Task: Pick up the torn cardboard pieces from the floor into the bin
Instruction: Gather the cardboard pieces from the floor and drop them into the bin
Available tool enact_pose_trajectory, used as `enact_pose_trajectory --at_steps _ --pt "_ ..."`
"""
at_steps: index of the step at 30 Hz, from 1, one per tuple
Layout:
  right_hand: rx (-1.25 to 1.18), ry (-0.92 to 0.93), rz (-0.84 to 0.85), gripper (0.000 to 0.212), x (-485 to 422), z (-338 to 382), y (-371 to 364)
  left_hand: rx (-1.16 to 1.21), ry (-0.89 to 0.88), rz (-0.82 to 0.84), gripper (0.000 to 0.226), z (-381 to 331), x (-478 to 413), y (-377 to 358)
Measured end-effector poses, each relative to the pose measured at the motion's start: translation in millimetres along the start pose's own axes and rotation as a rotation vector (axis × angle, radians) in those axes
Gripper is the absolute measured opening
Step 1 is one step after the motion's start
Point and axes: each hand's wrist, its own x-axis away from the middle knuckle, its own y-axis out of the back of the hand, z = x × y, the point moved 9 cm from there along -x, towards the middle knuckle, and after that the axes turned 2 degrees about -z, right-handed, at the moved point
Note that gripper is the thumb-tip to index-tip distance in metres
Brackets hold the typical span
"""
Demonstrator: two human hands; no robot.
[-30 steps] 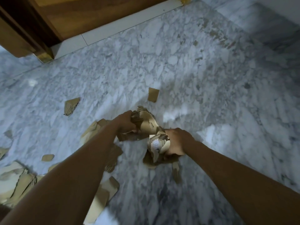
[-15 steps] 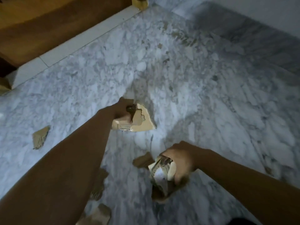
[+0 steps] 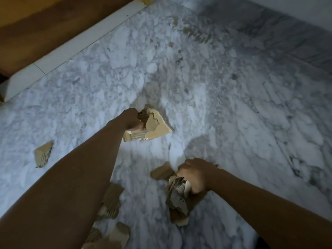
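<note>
the gathering step is in hand, and both hands are loaded and sitting apart from each other. the left hand [image 3: 131, 119] is curling its fingers round the ragged edge of a large torn cardboard slab [image 3: 156, 129] near the middle of the view, over the marble floor [image 3: 242, 108]; whether the slab's lower corner is touching the floor is not clear. at about five o'clock from it, the right hand [image 3: 195, 174] is clutching a crumpled bundle of scraps [image 3: 179, 198] that is hanging below its fist. a ridged loose scrap [image 3: 162, 171] is lying on the floor just beside the right hand, at its nine o'clock. a small lone piece [image 3: 44, 153] is resting well apart at nine o'clock of the view, and more torn pieces [image 3: 111, 198] are showing at seven o'clock, partly hidden under the left forearm. a wooden door [image 3: 36, 24] and a white threshold strip [image 3: 71, 54] are running across eleven o'clock. the bin is not appearing anywhere in the view, so the cardboard is either in the hands or on the floor. judging from this, the task is only partway along. with both hands full, the next move is probably calling for either adding the nearby scrap to the bundle or carrying the load to the bin, gripping firmly so that no loose bits are slipping out.
</note>
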Motion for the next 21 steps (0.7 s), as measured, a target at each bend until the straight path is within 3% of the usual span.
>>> enact_pose_trajectory --at_steps 3,6,9,11,15,19,21 --pt "0.050 -0.031 -0.038 0.039 3.8 1.2 -0.2 0.162 -0.047 0.021 0.032 0.0 11.6 -5.0" --pt "0.009 -0.090 -0.028 0.041 12.6 -6.1 -3.0 0.268 -0.087 -0.026 0.043 6.9 28.8 -4.9" --pt "-0.085 -0.142 -0.010 0.057 19.3 -16.1 0.2 0.302 -0.081 -0.025 0.054 21.0 42.3 1.8" --pt "-0.141 -0.163 -0.014 0.072 19.5 -15.8 10.1 0.242 -0.055 -0.004 0.060 37.3 49.5 10.5" --pt "-0.171 -0.159 -0.101 0.053 7.0 -5.9 38.9 0.104 -0.059 0.053 0.053 38.1 62.9 21.4" --pt "-0.021 -0.066 -0.182 0.069 -17.7 23.5 37.9 0.063 -0.104 0.058 0.036 18.7 59.3 12.1" --pt "-0.032 -0.043 -0.210 0.070 -25.3 26.1 32.9 0.050 -0.144 0.068 0.041 9.4 53.3 4.1"
